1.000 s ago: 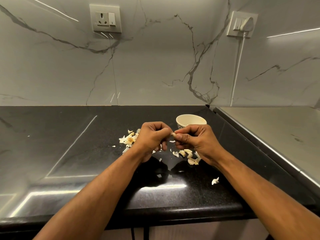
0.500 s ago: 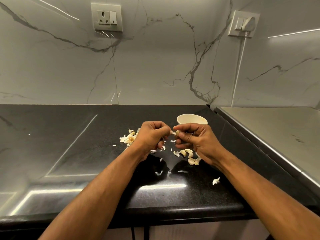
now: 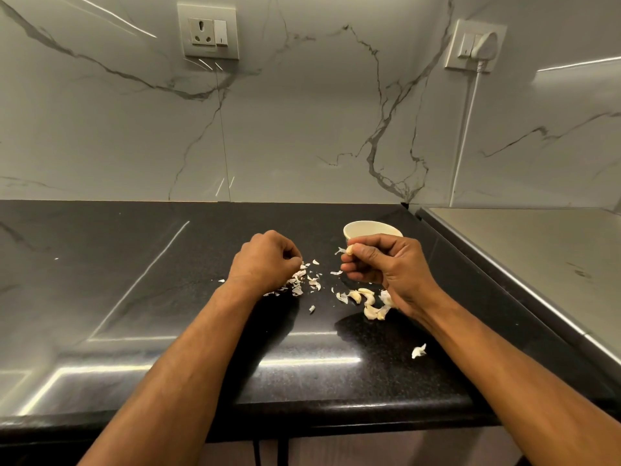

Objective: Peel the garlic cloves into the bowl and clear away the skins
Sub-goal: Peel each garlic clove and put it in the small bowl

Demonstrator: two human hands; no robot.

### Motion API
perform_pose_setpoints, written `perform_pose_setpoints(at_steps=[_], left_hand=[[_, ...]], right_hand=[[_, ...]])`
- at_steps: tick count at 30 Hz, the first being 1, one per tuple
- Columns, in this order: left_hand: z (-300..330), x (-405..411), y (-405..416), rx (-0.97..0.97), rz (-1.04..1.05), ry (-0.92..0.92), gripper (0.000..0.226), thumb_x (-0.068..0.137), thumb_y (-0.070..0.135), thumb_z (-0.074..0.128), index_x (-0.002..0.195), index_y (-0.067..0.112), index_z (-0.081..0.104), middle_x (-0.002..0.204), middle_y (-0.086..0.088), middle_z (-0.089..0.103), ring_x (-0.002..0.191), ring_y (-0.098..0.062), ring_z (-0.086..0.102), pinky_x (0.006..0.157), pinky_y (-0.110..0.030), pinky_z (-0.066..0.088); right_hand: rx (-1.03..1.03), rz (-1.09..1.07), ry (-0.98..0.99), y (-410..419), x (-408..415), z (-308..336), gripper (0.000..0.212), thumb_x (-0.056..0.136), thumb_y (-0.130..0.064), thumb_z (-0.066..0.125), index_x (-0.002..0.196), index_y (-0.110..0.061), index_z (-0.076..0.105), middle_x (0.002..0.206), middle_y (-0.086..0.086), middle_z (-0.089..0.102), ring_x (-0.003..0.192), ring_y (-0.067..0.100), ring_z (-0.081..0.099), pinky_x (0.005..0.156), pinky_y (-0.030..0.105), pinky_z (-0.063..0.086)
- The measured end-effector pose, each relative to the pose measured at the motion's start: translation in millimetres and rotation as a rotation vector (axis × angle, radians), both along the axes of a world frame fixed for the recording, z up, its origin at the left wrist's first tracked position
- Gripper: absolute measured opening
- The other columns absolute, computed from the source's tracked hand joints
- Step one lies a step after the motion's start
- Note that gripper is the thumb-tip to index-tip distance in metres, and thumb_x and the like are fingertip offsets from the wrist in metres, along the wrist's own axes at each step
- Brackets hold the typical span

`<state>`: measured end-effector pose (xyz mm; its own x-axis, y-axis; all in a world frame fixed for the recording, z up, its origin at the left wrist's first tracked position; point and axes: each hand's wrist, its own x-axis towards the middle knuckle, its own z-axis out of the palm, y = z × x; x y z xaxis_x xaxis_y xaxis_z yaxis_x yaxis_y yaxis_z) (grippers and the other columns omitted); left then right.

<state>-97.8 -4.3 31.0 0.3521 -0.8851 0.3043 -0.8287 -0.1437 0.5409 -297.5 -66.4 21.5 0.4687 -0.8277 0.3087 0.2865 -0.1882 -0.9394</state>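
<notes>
On the black countertop [image 3: 134, 297], under a marble wall carrying a socket [image 3: 208, 31] and a plugged-in switch plate [image 3: 475, 47], a cream bowl [image 3: 361, 229] stands upright just behind the right hand [image 3: 386, 267]; its contents cannot be seen from this angle. That hand pinches a garlic clove [image 3: 349, 249] between thumb and curled fingers, a shred of skin hanging off it. The left hand [image 3: 265, 260] has its fingers curled down onto a pile of skins [image 3: 302, 280]; whether it grips any is unclear. Unpeeled cloves [image 3: 364, 299] lie beside the right wrist.
</notes>
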Motion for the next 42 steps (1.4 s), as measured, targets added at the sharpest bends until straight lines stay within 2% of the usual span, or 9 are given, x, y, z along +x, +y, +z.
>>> perform_pose_setpoints(at_steps=[5,11,16,19,22,26,32,37,42], left_hand=[[2.5,0.6,1.6,0.045,0.009,-0.112,0.020,0.092,0.024,0.060,0.104,0.033,0.074,0.108,0.008,0.071,0.100,-0.018,0.065,0.089,-0.037,0.052],[3.0,1.7,1.9,0.022,0.007,-0.109,0.009,0.086,0.033,0.069,0.077,0.033,0.070,0.083,0.012,0.069,0.082,-0.011,0.065,0.079,-0.035,0.055],[-1.3,-1.3,-1.0,-0.036,-0.080,-0.039,0.019,0.083,0.020,0.062,0.085,0.034,0.075,0.084,0.015,0.070,0.083,-0.010,0.065,0.079,-0.033,0.054],[-5.4,-9.4,-1.9,-0.225,-0.259,0.148,0.016,0.081,0.018,0.069,0.083,0.033,0.075,0.073,0.012,0.071,0.065,-0.006,0.066,0.069,-0.031,0.056],[-5.3,-21.4,0.2,-0.307,-0.385,0.200,0.004,0.083,0.022,0.074,0.084,0.025,0.076,0.068,0.009,0.070,0.060,-0.011,0.063,0.063,-0.036,0.057],[-6.5,-26.6,-0.8,-0.325,-0.441,0.172,0.003,0.084,0.024,0.073,0.086,0.024,0.076,0.072,0.010,0.071,0.064,-0.016,0.065,0.065,-0.041,0.056],[-10.4,-31.7,-2.3,-0.421,-0.405,0.019,0.003,0.082,0.024,0.073,0.082,0.023,0.075,0.070,0.013,0.069,0.056,0.000,0.058,0.058,-0.030,0.054],[-11.9,-34.4,-2.8,-0.522,-0.430,-0.212,0.028,0.084,0.040,0.056,0.077,0.017,0.070,0.070,0.009,0.063,0.057,-0.004,0.054,0.055,-0.031,0.054],[-15.2,-36.7,-5.5,-0.635,-0.435,-0.196,0.026,0.082,0.035,0.059,0.071,0.012,0.065,0.066,0.008,0.056,0.053,-0.009,0.051,0.049,-0.033,0.050]], right_hand=[[-0.004,-0.006,0.007,-0.6,0.5,-0.3,0.011,0.083,-0.006,0.067,0.092,-0.002,0.072,0.079,0.018,0.072,0.067,0.024,0.071,0.060,0.029,0.059],[-0.017,-0.018,0.026,-2.0,0.3,-1.9,0.008,0.085,-0.004,0.068,0.090,-0.004,0.073,0.078,0.016,0.072,0.068,0.023,0.071,0.060,0.030,0.060],[-0.019,-0.020,0.035,-2.2,0.5,-2.5,0.008,0.085,-0.004,0.068,0.090,-0.003,0.073,0.078,0.016,0.072,0.068,0.023,0.070,0.060,0.031,0.060],[-0.028,-0.023,0.048,-1.7,1.3,-3.5,0.007,0.085,-0.002,0.068,0.090,-0.003,0.073,0.077,0.014,0.073,0.066,0.022,0.070,0.060,0.030,0.060],[-0.039,-0.038,0.067,-2.2,2.1,-3.6,0.006,0.084,-0.003,0.069,0.089,-0.003,0.073,0.074,0.012,0.073,0.064,0.021,0.070,0.060,0.030,0.060],[-0.059,-0.052,0.090,-3.7,1.6,-4.8,0.006,0.084,-0.004,0.070,0.089,-0.003,0.073,0.072,0.014,0.072,0.064,0.022,0.070,0.061,0.031,0.060],[-0.064,-0.069,0.095,-2.5,2.8,-5.2,0.004,0.084,-0.001,0.070,0.088,0.000,0.072,0.069,0.014,0.072,0.062,0.021,0.070,0.060,0.030,0.060],[-0.061,-0.075,0.100,-1.1,1.7,-5.4,0.002,0.084,-0.001,0.070,0.085,-0.001,0.072,0.067,0.012,0.071,0.061,0.019,0.069,0.059,0.028,0.059],[-0.071,-0.059,0.095,1.3,0.8,-3.5,0.004,0.084,-0.001,0.069,0.086,0.000,0.072,0.068,0.012,0.071,0.061,0.020,0.069,0.060,0.029,0.060]])
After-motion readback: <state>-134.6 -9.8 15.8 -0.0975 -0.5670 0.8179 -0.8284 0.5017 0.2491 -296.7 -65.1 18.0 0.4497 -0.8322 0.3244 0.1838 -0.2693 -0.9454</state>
